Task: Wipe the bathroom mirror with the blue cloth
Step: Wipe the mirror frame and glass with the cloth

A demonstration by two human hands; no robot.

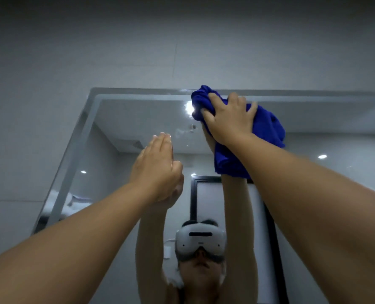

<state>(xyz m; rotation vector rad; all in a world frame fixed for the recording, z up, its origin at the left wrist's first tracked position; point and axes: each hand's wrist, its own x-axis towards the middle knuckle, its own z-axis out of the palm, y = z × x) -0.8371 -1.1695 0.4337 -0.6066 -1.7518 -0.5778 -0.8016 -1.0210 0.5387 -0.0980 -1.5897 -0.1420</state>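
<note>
The bathroom mirror (125, 119) fills the middle of the view, its bevelled top edge running across at about a third of the way down. My right hand (228, 117) presses the bunched blue cloth (270, 128) against the glass right at that top edge. The cloth hangs down below my wrist. My left hand (158, 167) is flat against the mirror lower and to the left, fingers together and straight, holding nothing. Both arms are stretched up and are mirrored in the glass.
Grey wall tiles (50, 62) surround the mirror above and at the left. The reflection shows ceiling lights, a dark-framed door (193, 194) and a person wearing a white headset (200, 240).
</note>
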